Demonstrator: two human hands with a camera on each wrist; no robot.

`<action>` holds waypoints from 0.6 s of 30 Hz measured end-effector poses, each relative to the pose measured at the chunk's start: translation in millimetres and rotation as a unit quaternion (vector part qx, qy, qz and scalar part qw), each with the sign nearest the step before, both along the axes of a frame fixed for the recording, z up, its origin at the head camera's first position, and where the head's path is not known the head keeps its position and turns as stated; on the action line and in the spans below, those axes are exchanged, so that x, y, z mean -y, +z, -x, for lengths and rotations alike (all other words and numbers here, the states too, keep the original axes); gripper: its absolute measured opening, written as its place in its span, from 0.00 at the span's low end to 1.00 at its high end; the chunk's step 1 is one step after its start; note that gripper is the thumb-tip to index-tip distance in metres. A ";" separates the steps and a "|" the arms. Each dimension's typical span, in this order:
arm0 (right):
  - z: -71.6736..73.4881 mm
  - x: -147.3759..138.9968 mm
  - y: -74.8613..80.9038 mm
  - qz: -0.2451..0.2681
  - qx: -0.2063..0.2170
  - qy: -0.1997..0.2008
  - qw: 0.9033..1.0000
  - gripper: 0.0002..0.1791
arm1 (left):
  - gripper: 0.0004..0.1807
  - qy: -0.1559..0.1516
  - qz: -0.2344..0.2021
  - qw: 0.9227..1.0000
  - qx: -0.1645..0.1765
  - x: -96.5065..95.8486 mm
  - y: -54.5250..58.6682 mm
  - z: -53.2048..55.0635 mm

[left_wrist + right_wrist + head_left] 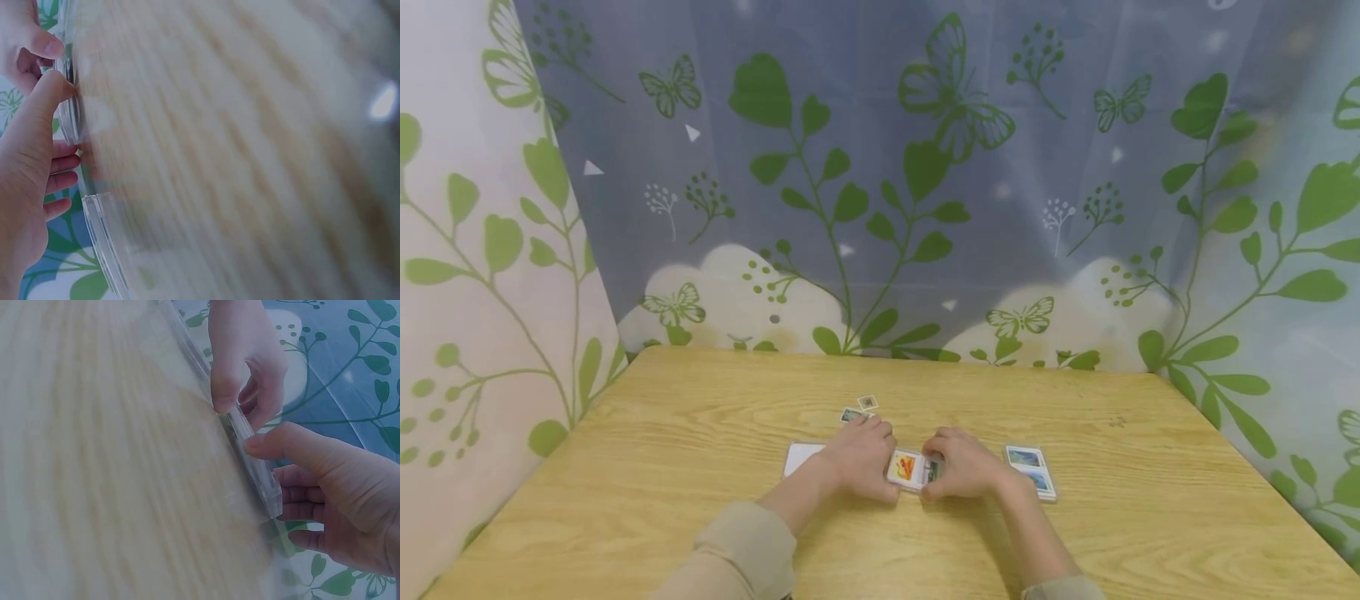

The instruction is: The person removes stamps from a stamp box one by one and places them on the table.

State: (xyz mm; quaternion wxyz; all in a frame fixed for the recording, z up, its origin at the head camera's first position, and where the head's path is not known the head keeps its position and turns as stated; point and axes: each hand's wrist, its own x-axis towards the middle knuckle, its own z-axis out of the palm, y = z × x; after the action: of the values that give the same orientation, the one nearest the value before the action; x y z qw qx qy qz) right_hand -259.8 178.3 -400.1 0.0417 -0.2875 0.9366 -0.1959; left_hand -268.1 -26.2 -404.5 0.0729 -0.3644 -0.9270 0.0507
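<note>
Between my two hands, flat on the table, lies a small clear plastic case (906, 468) with an orange-and-yellow picture on a white card inside. My left hand (859, 457) grips its left end, thumb at the near edge and fingers at the far edge. At the opposite end my right hand (964, 463) holds the case the same way and covers part of a darker picture. In the right wrist view, both thumbs press the near rim of the case (253, 465). The left wrist view shows the same clear edge (69, 119) side-on.
Left of my hands a clear case with white inside (802, 456) is partly covered by my left arm. A case with two blue-green pictures (1031, 472) lies to the right. Two small stamp-like pictures, one upper (868, 402) and one lower (852, 414), lie beyond my left hand on the wooden table (700, 433).
</note>
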 end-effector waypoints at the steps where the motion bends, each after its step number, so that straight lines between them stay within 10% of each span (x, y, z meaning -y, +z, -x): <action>1: 0.1 -0.1 0.1 0.001 0.002 -0.001 1.000 0.30 | 0.28 0.000 0.002 1.000 -0.001 0.0 -0.3 0.1; 18: 2.2 1.0 -1.1 -0.001 -0.002 0.004 1.000 0.29 | 0.34 0.007 0.041 0.998 -0.042 -3.2 -5.4 1.3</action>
State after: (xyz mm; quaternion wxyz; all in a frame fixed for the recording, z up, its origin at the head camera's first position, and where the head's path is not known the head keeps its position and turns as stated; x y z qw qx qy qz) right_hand -262.0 177.4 -401.2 0.0404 -0.2920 0.9356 -0.1944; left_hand -269.4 -23.0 -409.9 0.0958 -0.3578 -0.9230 0.1047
